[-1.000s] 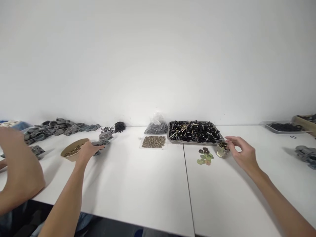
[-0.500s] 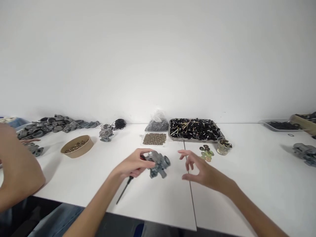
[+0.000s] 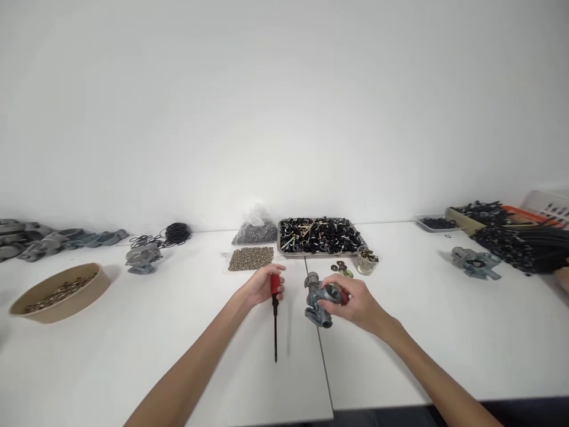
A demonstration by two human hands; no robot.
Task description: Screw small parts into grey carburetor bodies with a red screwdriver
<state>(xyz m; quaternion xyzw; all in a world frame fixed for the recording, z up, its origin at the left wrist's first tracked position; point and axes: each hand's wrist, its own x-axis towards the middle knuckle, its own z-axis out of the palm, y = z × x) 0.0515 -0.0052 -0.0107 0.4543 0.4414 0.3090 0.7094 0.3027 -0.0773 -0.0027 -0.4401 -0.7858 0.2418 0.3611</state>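
My left hand (image 3: 263,284) is closed round the red handle of a screwdriver (image 3: 275,314), whose dark shaft points down toward me over the white table (image 3: 213,350). To its right, my right hand (image 3: 353,301) grips a grey metal carburetor body (image 3: 316,299) by its round end, thumb and fingers on either side. The part appears held just above the seam between two table tops. Behind my right hand lie several flat washers (image 3: 341,268), partly hidden by the fingers.
A tray of black and brass fittings (image 3: 320,236) stands by the wall, near small brass pieces (image 3: 251,258) and a bag (image 3: 255,228). A cup (image 3: 367,261) is right of the tray. Similar grey bodies lie left (image 3: 143,258) and right (image 3: 475,263). A cardboard bowl (image 3: 62,293) sits left.
The carburetor body has passed from my left hand to my right, which has closed on it. My left hand keeps the screwdriver, now pointing straight down. The view has turned right.
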